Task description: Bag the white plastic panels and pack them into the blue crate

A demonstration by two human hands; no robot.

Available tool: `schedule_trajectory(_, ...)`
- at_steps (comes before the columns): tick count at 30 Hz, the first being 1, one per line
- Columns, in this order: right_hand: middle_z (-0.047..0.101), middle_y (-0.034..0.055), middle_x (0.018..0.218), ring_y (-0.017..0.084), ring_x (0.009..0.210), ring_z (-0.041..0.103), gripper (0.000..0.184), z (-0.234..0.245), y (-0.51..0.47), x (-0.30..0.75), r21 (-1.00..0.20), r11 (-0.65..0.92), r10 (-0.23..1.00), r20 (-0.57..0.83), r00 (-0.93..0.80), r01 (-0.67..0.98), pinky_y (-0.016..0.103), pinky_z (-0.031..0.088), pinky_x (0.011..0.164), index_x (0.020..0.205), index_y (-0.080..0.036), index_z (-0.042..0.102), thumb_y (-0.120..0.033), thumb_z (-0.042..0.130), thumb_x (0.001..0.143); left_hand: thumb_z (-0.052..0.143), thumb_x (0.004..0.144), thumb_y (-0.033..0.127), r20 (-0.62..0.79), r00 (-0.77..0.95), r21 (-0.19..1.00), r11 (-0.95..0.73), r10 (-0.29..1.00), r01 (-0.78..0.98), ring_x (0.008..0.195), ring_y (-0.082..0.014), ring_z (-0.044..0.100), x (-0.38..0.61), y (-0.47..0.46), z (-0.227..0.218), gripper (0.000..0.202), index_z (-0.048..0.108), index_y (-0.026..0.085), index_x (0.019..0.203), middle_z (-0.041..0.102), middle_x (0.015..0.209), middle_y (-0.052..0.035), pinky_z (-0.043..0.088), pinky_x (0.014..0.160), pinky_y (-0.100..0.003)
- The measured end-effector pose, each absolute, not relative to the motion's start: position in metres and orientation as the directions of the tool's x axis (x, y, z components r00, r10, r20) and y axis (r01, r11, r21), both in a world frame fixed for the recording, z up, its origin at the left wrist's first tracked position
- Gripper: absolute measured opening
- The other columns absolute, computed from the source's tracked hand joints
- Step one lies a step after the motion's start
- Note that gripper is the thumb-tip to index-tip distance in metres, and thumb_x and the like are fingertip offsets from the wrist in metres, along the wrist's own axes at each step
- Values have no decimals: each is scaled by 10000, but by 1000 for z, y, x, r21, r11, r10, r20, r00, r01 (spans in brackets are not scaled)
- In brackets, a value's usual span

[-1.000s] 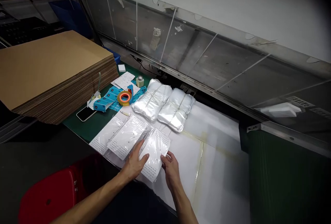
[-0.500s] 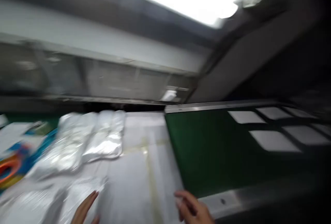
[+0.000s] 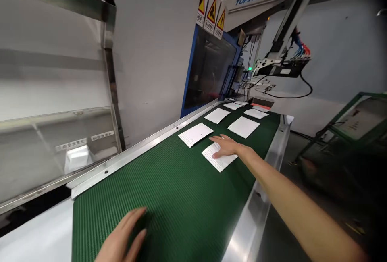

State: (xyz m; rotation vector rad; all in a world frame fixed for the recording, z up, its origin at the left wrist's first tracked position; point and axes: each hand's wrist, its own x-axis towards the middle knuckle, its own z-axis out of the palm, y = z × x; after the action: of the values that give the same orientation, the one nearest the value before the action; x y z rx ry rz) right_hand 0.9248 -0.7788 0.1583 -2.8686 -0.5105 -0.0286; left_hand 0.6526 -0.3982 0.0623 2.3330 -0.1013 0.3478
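Observation:
My right hand (image 3: 225, 147) reaches out over the green ribbed conveyor belt (image 3: 145, 181). Its fingers are spread over a thin white rectangular piece (image 3: 220, 164) with rows of small marks, and the palm hides part of it. Whether the fingertips press on it I cannot tell. Just beyond the fingers lies another white piece (image 3: 196, 134) with similar marks. At the near end of the belt my left hand (image 3: 123, 238) hovers with thumb and fingers apart, holding nothing.
Several more white pieces (image 3: 243, 127) lie in two rows farther up the belt. Metal rails (image 3: 142, 143) edge it. A robot arm (image 3: 281, 66) hangs beyond, near a blue-framed machine (image 3: 208, 68). A white surface (image 3: 36, 229) adjoins at lower left.
The view has swung right, from the table with clear plastic bags to the belt. My right hand has stretched forward onto a white piece; my left hand is now over the belt.

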Motion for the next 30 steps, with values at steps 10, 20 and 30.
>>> schedule_trajectory(10,597,16,635,202,602,542,373,189,-851,854,-267,-954,15,425,905,140,327,363,587,794,-234,562,-573,411,836,544,815,323,421,843,447,-732,-336,-514,1275,-309,350,928,-571,117,519,450,98,1273,441,1355,-173,229,1089,-439)
schedule_trajectory(20,711,49,855,254,707,667,553,159,-784,742,-895,445,-433,-194,880,22,387,549,613,1057,-237,570,-273,790,551,218,929,443,381,924,742,-580,-48,-336,878,-257,599,864,-528,162,509,588,125,1074,654,948,-121,448,782,-376)
schedule_trajectory(30,687,94,1048,283,948,638,583,128,-511,564,-832,459,192,-249,949,-311,376,506,800,1149,-214,493,-405,744,658,613,746,510,-274,870,935,324,410,142,1060,-274,565,501,-376,133,536,511,297,1226,596,1208,-50,487,804,-333)
